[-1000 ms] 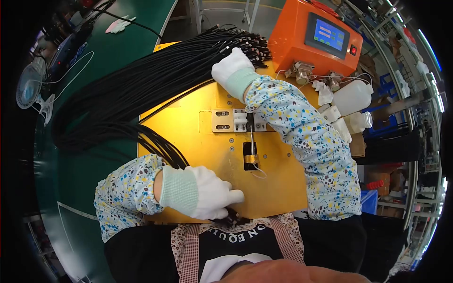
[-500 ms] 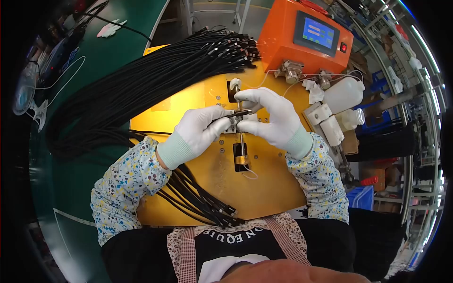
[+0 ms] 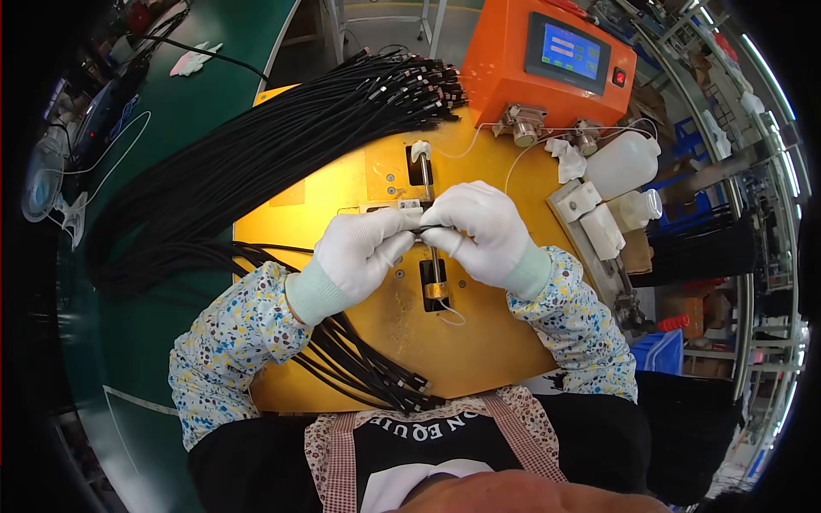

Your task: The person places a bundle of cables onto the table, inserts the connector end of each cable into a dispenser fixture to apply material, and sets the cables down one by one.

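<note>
White gloves cover both hands, which meet over the metal rod fixture [image 3: 428, 184] on the yellow plate. My left hand [image 3: 359, 256] is closed, thumb and fingers pinching a black cable [image 3: 421, 229]. My right hand [image 3: 481, 231] pinches the same cable at its end, fingertips almost touching those of the left. The fingers hide most of the cable end. A brass-coloured collar [image 3: 436, 291] at the rod's lower end shows below the right fingertips. Near my left forearm, a smaller bunch of black cables [image 3: 363, 359] lies with its connectors toward my body.
A large bundle of black cables [image 3: 256, 145] spreads over the yellow plate [image 3: 479, 342] and green table [image 3: 137, 350]. Behind stands an orange machine [image 3: 500, 60] with a screen. White bottles [image 3: 620, 167] lie at the right, beside a metal rail. Thin tubes run to the fixture.
My right hand has moved down and left, closing its fingers on the cable end beside my left fingertips. The cable, visible before between the hands, is now mostly covered.
</note>
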A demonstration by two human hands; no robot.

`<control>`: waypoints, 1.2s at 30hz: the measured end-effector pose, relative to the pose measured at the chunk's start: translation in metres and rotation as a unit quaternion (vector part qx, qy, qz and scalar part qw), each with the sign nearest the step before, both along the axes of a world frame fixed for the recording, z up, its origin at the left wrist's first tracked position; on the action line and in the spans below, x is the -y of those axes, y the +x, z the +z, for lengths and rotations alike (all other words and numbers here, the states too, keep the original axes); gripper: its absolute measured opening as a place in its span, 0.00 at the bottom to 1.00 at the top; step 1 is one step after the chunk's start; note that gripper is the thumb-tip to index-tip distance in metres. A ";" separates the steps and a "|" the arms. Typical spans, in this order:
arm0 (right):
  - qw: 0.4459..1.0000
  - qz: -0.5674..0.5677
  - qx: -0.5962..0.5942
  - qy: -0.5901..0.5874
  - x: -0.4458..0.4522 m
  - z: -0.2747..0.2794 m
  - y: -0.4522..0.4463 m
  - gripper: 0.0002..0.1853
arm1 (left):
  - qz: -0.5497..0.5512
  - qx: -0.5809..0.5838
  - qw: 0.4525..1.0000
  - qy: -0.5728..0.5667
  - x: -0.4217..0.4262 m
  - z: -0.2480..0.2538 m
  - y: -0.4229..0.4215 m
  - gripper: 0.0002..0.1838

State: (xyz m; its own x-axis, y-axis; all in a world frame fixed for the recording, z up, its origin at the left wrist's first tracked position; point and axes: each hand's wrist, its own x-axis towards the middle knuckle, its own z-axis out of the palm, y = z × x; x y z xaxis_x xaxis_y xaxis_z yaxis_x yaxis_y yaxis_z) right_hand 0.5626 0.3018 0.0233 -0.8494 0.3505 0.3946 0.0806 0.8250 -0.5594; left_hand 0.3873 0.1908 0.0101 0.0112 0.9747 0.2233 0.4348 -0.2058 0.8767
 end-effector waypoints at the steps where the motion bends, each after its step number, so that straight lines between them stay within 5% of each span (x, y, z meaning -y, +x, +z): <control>1: 1.000 0.002 -0.003 0.001 0.001 -0.001 0.000 0.05 | -0.001 0.007 1.000 -0.001 0.000 0.000 0.000 0.09; 6: 1.000 0.000 -0.014 0.014 0.001 0.000 -0.002 0.04 | 0.007 0.022 1.000 -0.015 0.000 0.001 0.001 0.09; 9: 0.953 0.090 0.026 -0.288 -0.023 0.013 0.000 0.08 | -0.034 0.020 0.992 -0.116 0.002 0.021 -0.004 0.10; 12: 0.992 -0.016 -0.005 -0.125 -0.043 0.033 -0.026 0.08 | -0.249 -0.217 0.943 -0.042 0.011 0.029 -0.012 0.13; 14: 0.988 -0.095 -0.011 0.121 -0.072 0.018 -0.052 0.06 | -0.237 -0.249 0.939 -0.011 0.023 0.025 -0.005 0.16; 18: 0.932 -0.138 0.152 0.300 -0.113 -0.010 -0.093 0.09 | -0.163 -0.255 0.953 0.001 0.020 0.022 -0.002 0.17; 24: 0.904 -0.137 0.209 0.346 -0.126 -0.013 -0.107 0.13 | -0.010 -0.239 0.966 0.101 0.005 0.010 -0.004 0.19; 27: 0.933 -0.122 0.142 0.308 -0.100 0.008 -0.084 0.09 | 0.109 -0.278 0.922 0.248 -0.009 0.009 -0.015 0.22; 30: 0.976 -0.061 0.130 0.164 -0.059 0.021 -0.049 0.07 | 0.168 -0.286 0.908 0.254 -0.016 0.005 -0.017 0.24; 31: 0.981 -0.051 0.128 0.140 -0.048 0.019 -0.038 0.07 | 0.173 -0.299 0.899 0.269 -0.019 0.004 -0.017 0.25; 34: 0.987 -0.041 0.116 0.100 -0.027 0.007 -0.013 0.09 | 0.056 -0.259 0.961 0.076 -0.018 -0.015 -0.017 0.22; 36: 0.985 -0.054 0.108 0.123 -0.023 -0.005 -0.002 0.09 | 0.019 -0.285 0.948 0.137 -0.019 -0.027 -0.018 0.19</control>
